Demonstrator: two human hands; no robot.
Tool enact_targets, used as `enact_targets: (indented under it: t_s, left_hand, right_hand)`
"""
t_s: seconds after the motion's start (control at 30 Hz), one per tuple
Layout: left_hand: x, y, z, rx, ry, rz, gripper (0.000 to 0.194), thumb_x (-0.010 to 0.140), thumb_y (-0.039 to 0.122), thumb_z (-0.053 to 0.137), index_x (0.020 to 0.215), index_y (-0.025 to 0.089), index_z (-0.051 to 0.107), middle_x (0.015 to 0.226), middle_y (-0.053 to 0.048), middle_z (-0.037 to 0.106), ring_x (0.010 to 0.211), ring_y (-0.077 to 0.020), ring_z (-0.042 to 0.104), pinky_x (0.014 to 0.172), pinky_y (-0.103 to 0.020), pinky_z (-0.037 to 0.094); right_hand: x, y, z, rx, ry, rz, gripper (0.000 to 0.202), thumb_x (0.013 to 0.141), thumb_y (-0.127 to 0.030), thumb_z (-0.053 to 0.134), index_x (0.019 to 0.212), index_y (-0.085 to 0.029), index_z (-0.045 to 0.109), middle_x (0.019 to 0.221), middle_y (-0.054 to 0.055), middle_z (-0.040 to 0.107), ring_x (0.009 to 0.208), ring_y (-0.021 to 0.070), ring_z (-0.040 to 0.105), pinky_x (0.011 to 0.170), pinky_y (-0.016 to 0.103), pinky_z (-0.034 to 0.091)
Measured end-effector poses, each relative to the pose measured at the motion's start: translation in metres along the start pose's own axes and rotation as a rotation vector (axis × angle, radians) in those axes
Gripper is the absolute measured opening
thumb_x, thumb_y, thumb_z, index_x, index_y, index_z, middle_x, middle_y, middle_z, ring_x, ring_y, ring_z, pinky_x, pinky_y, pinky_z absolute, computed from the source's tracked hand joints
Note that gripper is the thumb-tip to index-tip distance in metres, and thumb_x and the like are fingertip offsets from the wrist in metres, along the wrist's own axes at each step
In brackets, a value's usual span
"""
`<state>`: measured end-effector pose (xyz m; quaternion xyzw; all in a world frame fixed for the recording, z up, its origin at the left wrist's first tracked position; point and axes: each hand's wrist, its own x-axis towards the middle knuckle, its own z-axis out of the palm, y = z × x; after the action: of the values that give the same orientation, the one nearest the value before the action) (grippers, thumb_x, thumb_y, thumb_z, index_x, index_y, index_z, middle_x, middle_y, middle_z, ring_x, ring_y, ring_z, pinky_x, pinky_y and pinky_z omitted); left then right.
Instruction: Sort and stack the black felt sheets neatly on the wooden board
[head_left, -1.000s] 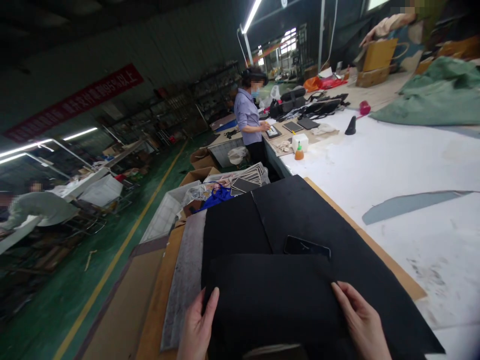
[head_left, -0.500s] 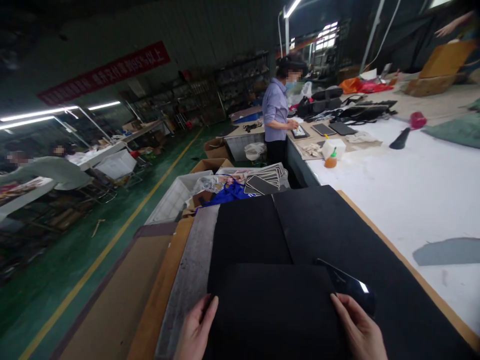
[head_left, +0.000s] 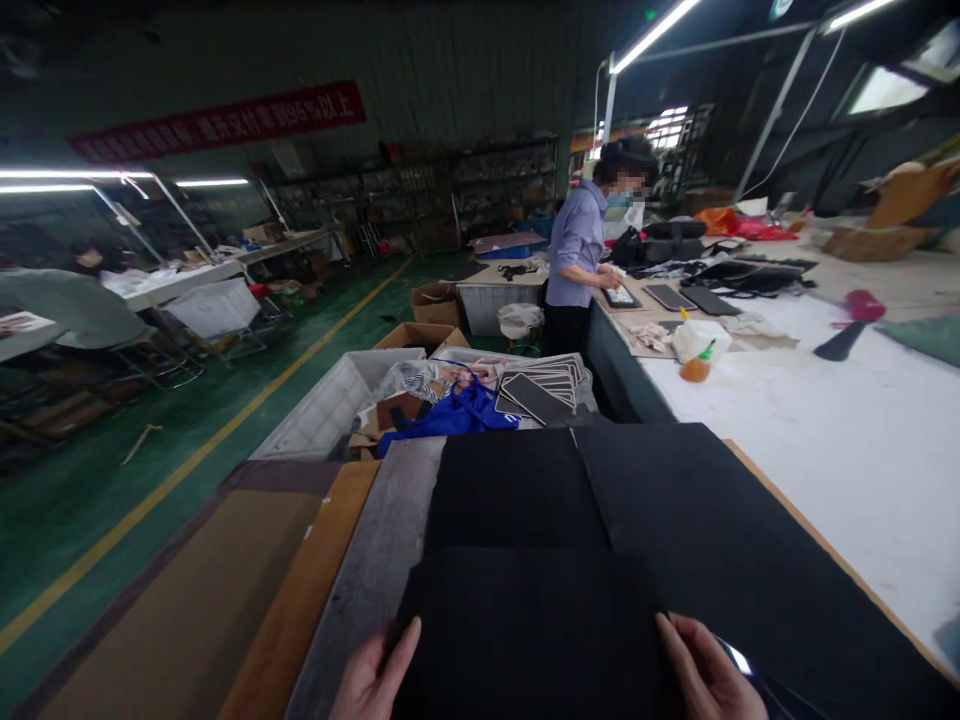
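A black sheet of material (head_left: 536, 630) lies in front of me on top of larger black sheets (head_left: 697, 530). My left hand (head_left: 371, 675) grips its left edge, thumb on top. My right hand (head_left: 705, 675) grips its right edge, thumb on top. A dark glossy phone (head_left: 739, 660) lies on the black sheet just right of my right hand, mostly hidden by it. Both hands are cut off by the bottom edge of the view.
Grey and brown boards (head_left: 360, 590) lie left of the black sheets. A white table (head_left: 840, 440) runs to the right with an orange bottle (head_left: 697, 365). A bin (head_left: 337, 400) with blue cloth (head_left: 457, 415) stands ahead. A person (head_left: 581, 255) works at the table's far end.
My view has swung left and tilted up, so the hands and sheet sit lower in the picture. The phone has slid down toward my right hand. My grip is unchanged.
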<state>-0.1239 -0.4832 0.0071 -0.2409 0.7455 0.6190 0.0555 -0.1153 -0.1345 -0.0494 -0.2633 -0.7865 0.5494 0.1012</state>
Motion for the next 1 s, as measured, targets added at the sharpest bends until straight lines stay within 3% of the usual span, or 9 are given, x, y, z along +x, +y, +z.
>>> enact_targets:
  t_s: [0.13,0.27,0.37,0.53,0.7,0.8,1.0]
  left_hand:
    - [0.067,-0.038,0.012,0.037,-0.204,0.07,0.049,0.076,0.059,0.061,0.094,0.015,0.067,0.091,-0.007,0.074,0.09,-0.0264,0.068,0.085,-0.035,0.053]
    - [0.109,-0.07,0.015,0.309,-0.158,0.21,0.046,0.075,0.062,0.059,0.077,0.017,0.064,0.077,-0.005,0.071,0.077,-0.0218,0.066,0.072,-0.026,0.052]
    - [0.11,-0.065,0.012,0.39,-0.129,0.218,0.047,0.075,0.064,0.056,0.066,0.018,0.059,0.064,-0.001,0.064,0.066,-0.0181,0.062,0.065,-0.023,0.049]
    - [0.106,-0.044,0.008,0.195,-0.304,0.096,0.044,0.081,0.061,0.051,0.079,0.018,0.059,0.073,-0.001,0.065,0.076,-0.0185,0.062,0.071,-0.023,0.05]
    - [0.137,-0.063,0.011,0.346,-0.142,0.209,0.046,0.074,0.063,0.057,0.061,0.02,0.044,0.057,0.005,0.045,0.056,-0.0117,0.049,0.054,-0.019,0.042]
    - [0.15,-0.077,0.013,0.485,-0.091,0.301,0.044,0.078,0.058,0.055,0.06,0.022,0.038,0.055,0.008,0.035,0.05,-0.0088,0.041,0.05,-0.017,0.036]
    - [0.148,-0.076,0.011,0.572,-0.136,0.295,0.04,0.085,0.054,0.046,0.063,0.022,0.038,0.056,0.007,0.04,0.052,-0.0094,0.045,0.052,-0.016,0.037]
  right_hand:
    - [0.04,0.004,0.044,-0.278,-0.046,-0.132,0.05,0.079,-0.067,0.042,0.087,-0.022,0.063,0.083,0.004,0.071,0.072,0.0194,0.067,0.065,0.025,0.051]
    - [0.059,0.007,0.071,-0.459,-0.067,-0.138,0.04,0.083,-0.06,0.041,0.085,-0.025,0.061,0.083,0.004,0.07,0.071,0.0238,0.066,0.059,0.031,0.045]
    - [0.058,0.005,0.073,-0.544,-0.063,-0.124,0.033,0.086,-0.055,0.041,0.085,-0.027,0.059,0.083,0.003,0.07,0.069,0.0243,0.066,0.056,0.031,0.041]
    - [0.059,-0.01,0.07,-0.714,-0.106,-0.08,0.029,0.092,-0.051,0.034,0.092,-0.03,0.054,0.08,0.0,0.068,0.071,0.0214,0.066,0.056,0.029,0.041]
    - [0.071,-0.02,0.083,-0.86,-0.114,-0.067,0.027,0.095,-0.045,0.031,0.089,-0.028,0.051,0.081,0.0,0.067,0.07,0.0211,0.066,0.053,0.029,0.039]
    - [0.073,-0.02,0.09,-0.924,-0.096,-0.087,0.028,0.096,-0.044,0.03,0.086,-0.026,0.05,0.084,0.0,0.064,0.065,0.0199,0.065,0.049,0.028,0.037]
    - [0.075,-0.013,0.092,-0.99,-0.045,-0.161,0.031,0.097,-0.045,0.028,0.086,-0.026,0.05,0.086,-0.001,0.058,0.065,0.0158,0.061,0.046,0.026,0.034]
